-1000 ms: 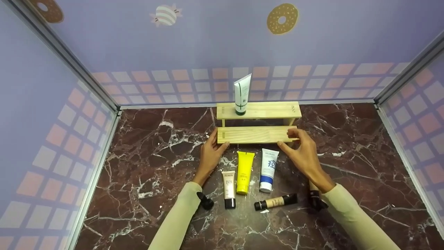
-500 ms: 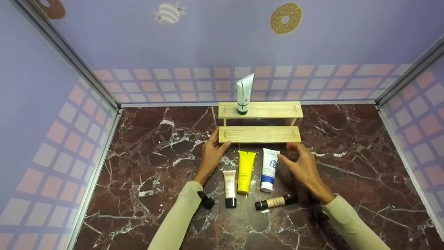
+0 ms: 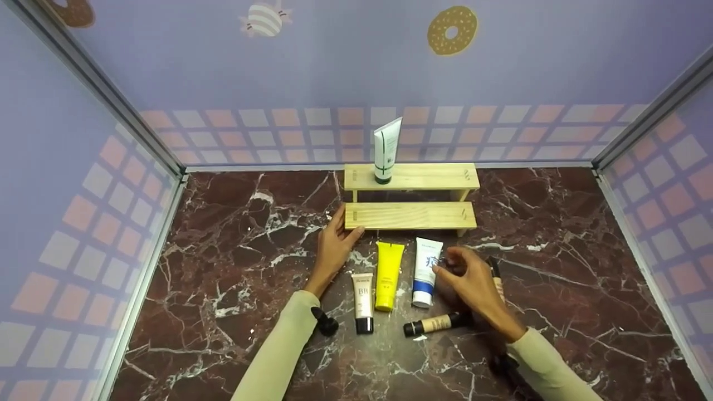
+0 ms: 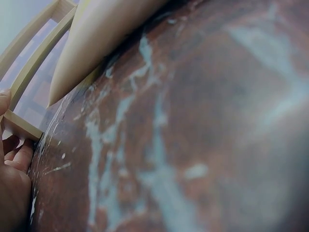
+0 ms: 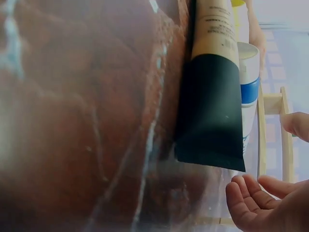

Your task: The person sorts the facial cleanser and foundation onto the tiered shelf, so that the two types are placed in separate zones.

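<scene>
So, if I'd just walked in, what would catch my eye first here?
Probably the bright yellow tube, lying on the dark marbled tabletop in front of a two-step wooden stand. Next, the white tube standing alone on the stand's upper step, left of its middle. Then the left hand gripping the left end of the lower step, and the right hand beside the white-and-blue tube.

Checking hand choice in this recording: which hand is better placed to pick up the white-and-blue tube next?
Probably the right hand: it is right beside the white-and-blue tube and holds nothing. The left hand grips the left end of the wooden shelf.
</scene>
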The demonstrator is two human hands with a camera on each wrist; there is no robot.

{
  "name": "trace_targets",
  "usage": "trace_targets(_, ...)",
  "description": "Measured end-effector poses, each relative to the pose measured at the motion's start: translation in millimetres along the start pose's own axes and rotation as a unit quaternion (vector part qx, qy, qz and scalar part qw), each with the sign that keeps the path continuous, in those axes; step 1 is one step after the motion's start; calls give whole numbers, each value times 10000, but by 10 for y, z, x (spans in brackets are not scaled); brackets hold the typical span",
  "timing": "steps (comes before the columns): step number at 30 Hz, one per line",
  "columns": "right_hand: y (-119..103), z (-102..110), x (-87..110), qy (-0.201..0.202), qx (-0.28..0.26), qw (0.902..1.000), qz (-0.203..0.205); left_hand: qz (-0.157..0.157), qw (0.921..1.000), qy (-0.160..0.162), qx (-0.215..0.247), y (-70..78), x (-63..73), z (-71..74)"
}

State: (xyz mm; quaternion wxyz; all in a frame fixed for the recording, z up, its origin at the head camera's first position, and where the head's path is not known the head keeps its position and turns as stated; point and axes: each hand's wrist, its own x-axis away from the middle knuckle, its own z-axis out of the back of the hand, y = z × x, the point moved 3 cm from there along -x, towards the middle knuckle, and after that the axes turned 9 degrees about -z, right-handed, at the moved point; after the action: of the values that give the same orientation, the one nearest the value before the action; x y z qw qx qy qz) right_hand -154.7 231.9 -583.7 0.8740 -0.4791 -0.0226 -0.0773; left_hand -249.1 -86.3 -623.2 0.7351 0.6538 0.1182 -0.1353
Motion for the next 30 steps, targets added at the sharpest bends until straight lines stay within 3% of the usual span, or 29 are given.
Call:
trace_targets(17,71,-143,18,4,218,9997,53,29,10000,-6,-19,-11,-3,2)
trace_targets(24,8,-231,4,-247,383,9988,-175,43,10000,-38,-42,-20,-5,12)
trace_targets(30,-56,-301,-41,-140,735,9972,-68,-5,10000,-11,13,-30,-6,3)
